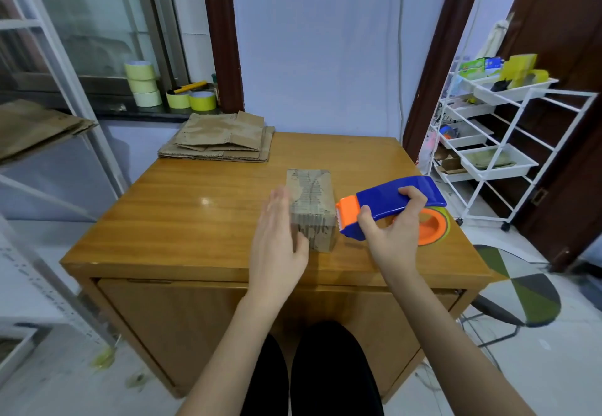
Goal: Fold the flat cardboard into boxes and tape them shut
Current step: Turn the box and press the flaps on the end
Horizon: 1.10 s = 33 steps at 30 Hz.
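Head view, looking down over a wooden table [182,207]: one folded cardboard box [314,210] stands near its middle. One left hand [277,236], fingers straight, lies flat against the box's left side. One right hand [395,233] grips one blue-and-orange tape dispenser [387,203] just right of the box. One stack of flat cardboard [221,138] sits at the far edge; five tape rolls [143,84] line the sill.
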{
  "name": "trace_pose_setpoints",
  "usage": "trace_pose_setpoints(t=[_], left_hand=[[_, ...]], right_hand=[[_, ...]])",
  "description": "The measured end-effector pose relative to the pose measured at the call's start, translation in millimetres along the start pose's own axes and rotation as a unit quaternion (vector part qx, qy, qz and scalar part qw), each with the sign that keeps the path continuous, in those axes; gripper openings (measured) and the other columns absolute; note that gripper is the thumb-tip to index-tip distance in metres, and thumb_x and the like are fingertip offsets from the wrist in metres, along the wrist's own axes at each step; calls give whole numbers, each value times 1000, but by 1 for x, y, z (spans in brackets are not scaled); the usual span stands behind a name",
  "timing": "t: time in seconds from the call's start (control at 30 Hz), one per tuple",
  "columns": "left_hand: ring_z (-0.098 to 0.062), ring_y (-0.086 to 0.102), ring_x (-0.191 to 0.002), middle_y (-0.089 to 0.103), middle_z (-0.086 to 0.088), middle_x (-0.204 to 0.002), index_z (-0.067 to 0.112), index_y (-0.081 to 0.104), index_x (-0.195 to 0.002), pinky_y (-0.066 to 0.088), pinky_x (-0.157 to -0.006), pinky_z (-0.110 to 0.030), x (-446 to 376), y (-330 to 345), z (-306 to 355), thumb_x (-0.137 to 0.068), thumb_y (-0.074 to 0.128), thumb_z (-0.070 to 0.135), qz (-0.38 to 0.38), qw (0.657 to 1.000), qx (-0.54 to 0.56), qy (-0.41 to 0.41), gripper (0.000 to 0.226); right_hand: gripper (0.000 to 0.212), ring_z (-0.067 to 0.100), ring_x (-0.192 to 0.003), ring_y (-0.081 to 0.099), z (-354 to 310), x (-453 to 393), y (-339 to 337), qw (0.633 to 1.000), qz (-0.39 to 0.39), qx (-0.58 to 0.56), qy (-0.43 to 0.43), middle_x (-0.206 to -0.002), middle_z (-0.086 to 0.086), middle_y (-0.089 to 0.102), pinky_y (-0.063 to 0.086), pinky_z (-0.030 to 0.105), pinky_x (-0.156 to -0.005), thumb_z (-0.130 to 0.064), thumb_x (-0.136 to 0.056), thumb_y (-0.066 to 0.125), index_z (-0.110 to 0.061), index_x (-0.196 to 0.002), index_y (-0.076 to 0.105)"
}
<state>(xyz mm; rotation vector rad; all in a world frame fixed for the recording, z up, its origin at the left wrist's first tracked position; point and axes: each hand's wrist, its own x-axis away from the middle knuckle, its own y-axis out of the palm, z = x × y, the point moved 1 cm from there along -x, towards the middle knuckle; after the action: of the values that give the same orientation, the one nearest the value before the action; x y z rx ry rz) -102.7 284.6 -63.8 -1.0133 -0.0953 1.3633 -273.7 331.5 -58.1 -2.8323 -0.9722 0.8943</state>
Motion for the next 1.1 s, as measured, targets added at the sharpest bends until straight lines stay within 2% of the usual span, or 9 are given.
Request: trace_pose_setpoints(t=[0.1,0.17,0.23,0.37,0.5,0.63,0.77,0.97,1.1], left_hand=[[-14,20,-145,25,-5,-156,11,20,-151,1,-116,-28,-8,3,0,-93,54,13,-25,981,-151,122,67],[-20,40,-136,44,-11,-146,6,39,-143,12,-113,-33,-11,5,-5,-85,66,8,-50,963,-224,141,64],[-24,56,-122,59,-14,-131,3,56,-130,25,-106,-37,-12,9,-10,-69,80,3,-30,956,-253,148,66],[-26,64,-110,67,-16,-117,1,66,-116,32,-101,-35,-16,11,-2,-65,83,6,-9,949,-270,162,55],[-30,62,-109,66,-17,-113,-1,65,-111,39,-103,-36,-24,8,7,-71,78,9,-4,953,-253,169,43],[-25,42,-135,43,-16,-145,1,40,-142,20,-110,-30,-23,17,13,-85,65,8,-45,936,-268,225,62],[-27,65,-108,66,-19,-117,-3,64,-118,49,-93,-38,-23,25,10,-56,87,4,-27,936,-268,225,66],[-24,67,-105,69,-14,-113,3,66,-118,50,-91,-35,-23,30,8,-73,82,19,28,939,-242,242,50],[-24,68,-103,69,-15,-111,2,69,-112,51,-90,-36,-24,33,8,-65,86,13,26,940,-248,234,51]], right_hand=[[55,16,-85,57,-1,0,3,1000,0,-2,2,-86,-13,50,49,38,-81,-14,-79,73,-25,-114,32],[54,15,-85,57,-1,1,3,1000,2,-7,3,-86,-13,51,49,35,-80,-14,-79,73,-24,-114,32],[55,12,-84,56,0,1,4,1000,2,-5,5,-87,-13,51,48,32,-78,-14,-79,73,-24,-114,32],[55,10,-85,57,1,0,4,1000,-3,4,6,-88,-14,51,49,31,-79,-16,-80,73,-25,-116,32],[55,11,-84,57,1,-1,4,1000,-5,7,0,-87,-14,51,48,30,-77,-15,-79,73,-24,-115,33],[54,11,-83,56,2,-1,5,1000,-4,2,0,-87,-13,51,45,27,-75,-14,-79,73,-23,-115,33],[54,13,-83,55,2,0,5,1000,-2,-2,1,-87,-13,51,45,27,-76,-14,-79,73,-21,-116,34],[55,14,-85,58,3,-2,5,1000,-7,-1,4,-89,-11,53,47,27,-76,-17,-79,73,-24,-116,33],[56,13,-86,56,3,-2,3,1000,-9,8,-2,-90,-14,49,46,25,-75,-16,-79,74,-18,-119,35]])
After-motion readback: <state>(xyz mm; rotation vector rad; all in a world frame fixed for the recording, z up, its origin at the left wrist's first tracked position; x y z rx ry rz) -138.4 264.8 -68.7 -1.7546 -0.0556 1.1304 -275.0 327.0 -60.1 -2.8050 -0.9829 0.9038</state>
